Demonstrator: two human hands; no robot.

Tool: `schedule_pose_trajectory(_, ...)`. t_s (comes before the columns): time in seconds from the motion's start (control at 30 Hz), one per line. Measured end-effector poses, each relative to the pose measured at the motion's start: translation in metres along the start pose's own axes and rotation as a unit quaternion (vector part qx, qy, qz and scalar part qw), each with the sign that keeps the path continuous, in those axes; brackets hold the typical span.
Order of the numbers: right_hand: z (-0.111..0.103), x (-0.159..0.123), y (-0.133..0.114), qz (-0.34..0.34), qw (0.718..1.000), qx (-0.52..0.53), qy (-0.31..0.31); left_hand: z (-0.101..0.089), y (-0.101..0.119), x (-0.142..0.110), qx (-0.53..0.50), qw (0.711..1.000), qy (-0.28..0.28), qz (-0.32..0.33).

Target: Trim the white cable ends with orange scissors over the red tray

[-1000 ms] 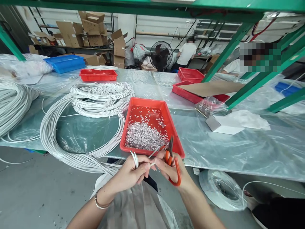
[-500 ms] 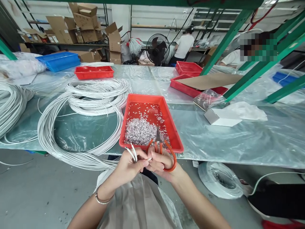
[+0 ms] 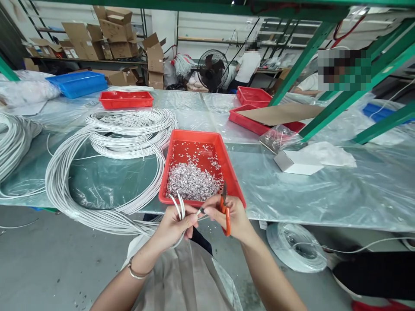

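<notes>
By red tray (image 3: 232, 175), left hand (image 3: 175, 225) pinched closed on white cables (image 3: 182, 206); right hand (image 3: 236, 217) curled round orange-handled scissors (image 3: 228, 223).

- I take this for a workshop or small factory floor dealing in cable.
- My landmark is the red tray (image 3: 223, 157), heaped with small silvery bits (image 3: 191, 180), on a long, plastic-covered worktop (image 3: 292, 196).
- Left of the tray I see thick coils of white cable (image 3: 58, 185), more than any home would keep.
- At the tray's near edge, the right hand (image 3: 238, 216) has orange-handled scissors (image 3: 228, 221).
- Beyond the tray, to its left, open cardboard boxes (image 3: 118, 32) pile up on shelving.
- Behind the tray stands a large black fan (image 3: 213, 71).
- Beyond the tray, to its right, I make out a person in white (image 3: 249, 67) and green metal framing (image 3: 303, 65).
</notes>
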State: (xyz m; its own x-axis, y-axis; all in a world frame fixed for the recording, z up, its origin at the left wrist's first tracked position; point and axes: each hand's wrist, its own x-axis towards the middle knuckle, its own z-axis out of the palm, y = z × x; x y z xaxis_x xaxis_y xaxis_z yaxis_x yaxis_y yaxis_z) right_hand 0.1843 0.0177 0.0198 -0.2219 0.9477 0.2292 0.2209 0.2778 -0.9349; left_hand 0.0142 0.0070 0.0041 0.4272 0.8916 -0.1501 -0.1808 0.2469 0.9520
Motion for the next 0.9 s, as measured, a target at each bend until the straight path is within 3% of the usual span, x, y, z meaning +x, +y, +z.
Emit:
schedule_pose_trajectory(0.07, 0.000, 0.004, 0.006, 0.011, 0.993, -0.102, 0.061, 0.001, -0.001, 0.005, 0.017, 1.000, 0.019, 0.002)
schedule_pose_trajectory(0.17, -0.012, 0.022, 0.015, 0.031, 0.960, -0.235, 0.151, 0.002, -0.003, 0.012, 0.013, 0.999, 0.046, -0.002)
schedule_pose_trajectory(0.37, -0.044, 0.050, 0.023, 0.052, 0.931, -0.342, 0.112, 0.001, -0.005, 0.010, 0.023, 0.997, 0.055, 0.044)
schedule_pose_trajectory(0.53, -0.047, 0.042, 0.031, 0.053, 0.926, -0.357, 0.113, -0.003, 0.002, -0.005, -0.078, 0.995, 0.004, 0.054)
schedule_pose_trajectory(0.67, -0.048, 0.029, 0.024, -0.014, 0.977, -0.184, 0.103, -0.004, 0.012, -0.010, -0.082, 0.994, 0.047, 0.054)
schedule_pose_trajectory(0.77, -0.049, 0.016, 0.004, -0.039, 0.993, -0.101, 0.047, -0.005, 0.016, -0.009, -0.098, 0.992, 0.064, 0.039)
schedule_pose_trajectory(0.9, -0.047, -0.003, -0.025, 0.003, 0.977, -0.116, -0.177, -0.005, 0.020, -0.009, -0.073, 0.993, 0.087, 0.040)
